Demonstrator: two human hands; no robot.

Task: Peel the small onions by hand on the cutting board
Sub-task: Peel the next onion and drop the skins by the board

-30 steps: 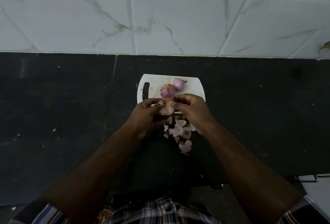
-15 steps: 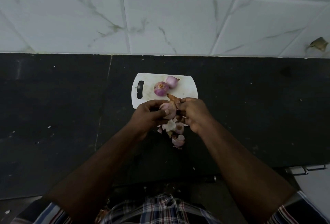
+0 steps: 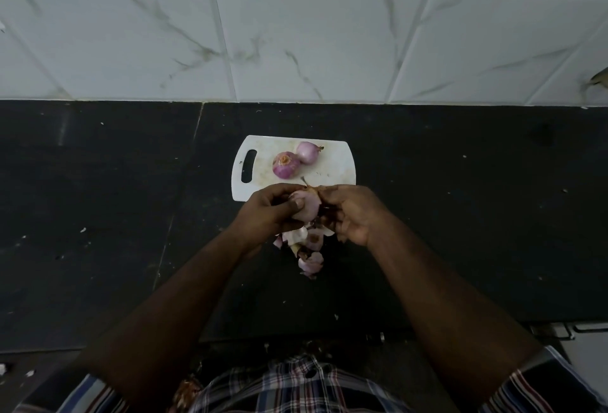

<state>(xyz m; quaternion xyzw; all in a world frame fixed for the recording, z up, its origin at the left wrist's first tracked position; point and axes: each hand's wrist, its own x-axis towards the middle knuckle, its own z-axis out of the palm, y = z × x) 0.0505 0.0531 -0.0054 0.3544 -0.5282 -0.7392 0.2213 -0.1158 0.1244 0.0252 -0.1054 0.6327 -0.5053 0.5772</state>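
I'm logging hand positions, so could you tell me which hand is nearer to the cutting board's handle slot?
Left. The left hand sits just below the handle slot, near the board's left end; the right hand is at the opposite end.

The tabletop (image 3: 460,215) is black with little white specks. A white cutting board (image 3: 332,170) lies flat on it, near the wall. A pile of onion skins (image 3: 309,248) lies on the tabletop just beside the board's near edge.

Three onions (image 3: 285,165): two on one cutting board (image 3: 335,169), one held.
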